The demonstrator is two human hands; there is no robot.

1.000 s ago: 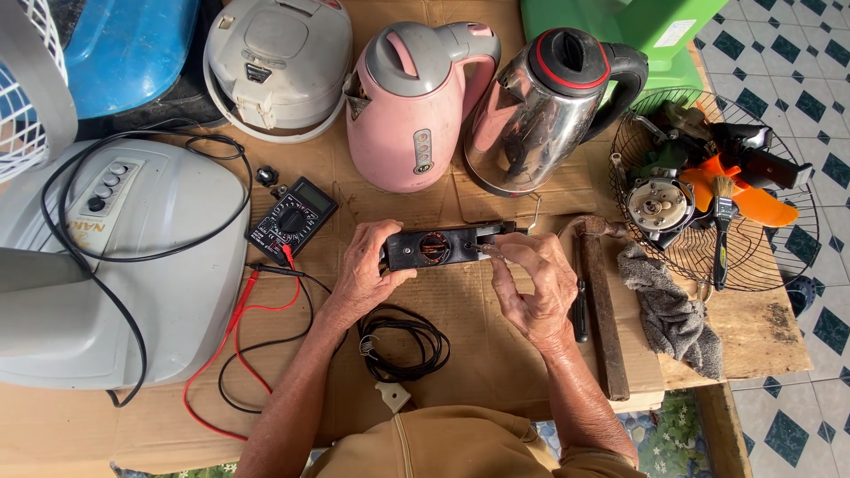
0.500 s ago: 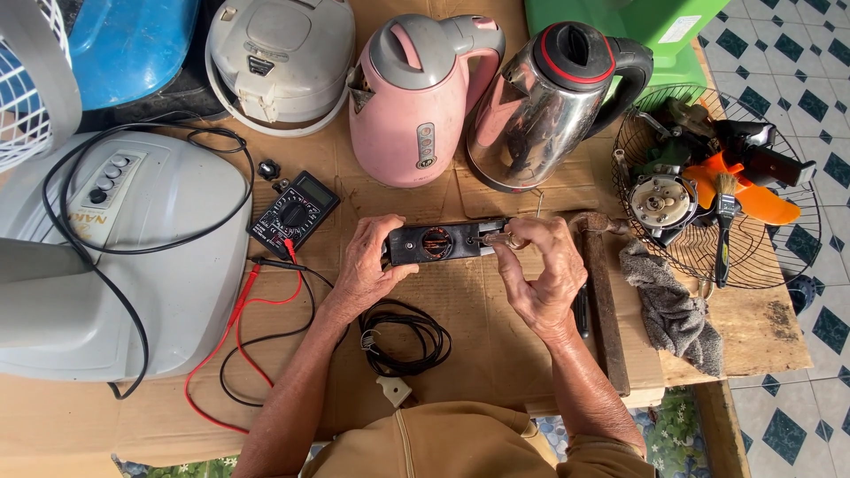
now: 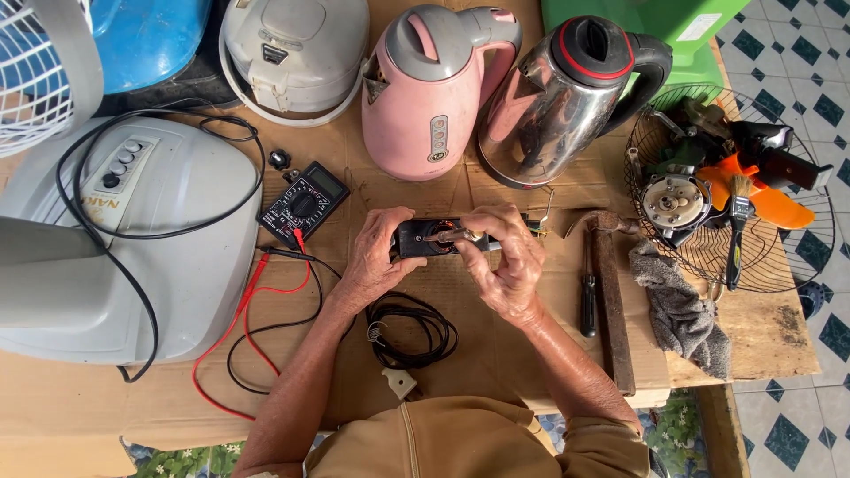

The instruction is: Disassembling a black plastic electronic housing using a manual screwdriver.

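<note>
We are looking down on a cardboard-covered workbench (image 3: 496,354), going from left to right; at the far left a white wire fan guard (image 3: 35,80) is showing beside a glossy blue plastic dome (image 3: 146,35); below them a broad, smooth, pale grey plastic fan base (image 3: 133,239) is lying with a row of round buttons and a thin black cord looping over it; behind it a round grey-white rice cooker (image 3: 292,53) is sitting; a small black multimeter (image 3: 303,204) is resting just beside the base, its thin red and black leads (image 3: 257,327) curling across the cardboard.

At the centre we are seeing the left hand (image 3: 376,261) curling around the left end of a small black rectangular part (image 3: 425,239), fingers wrapped behind it and thumb on top; the part is being held just above the cardboard, in front of a rounded matte pink kettle (image 3: 434,88); the right hand (image 3: 505,265) is pinching its right end, thumb and fingertips pressed together on a small metal piece; a coiled black cord (image 3: 412,332) with a pale plug is lying below the hands.

Further right a shiny steel kettle (image 3: 567,97) with a black handle is standing; a rusty hammer (image 3: 611,301) and a screwdriver (image 3: 587,301) are lying side by side; a crumpled grey rag (image 3: 677,310) is touching a round wire fan grille (image 3: 735,257) holding an orange fan blade (image 3: 770,199) and a paintbrush (image 3: 737,230).
</note>
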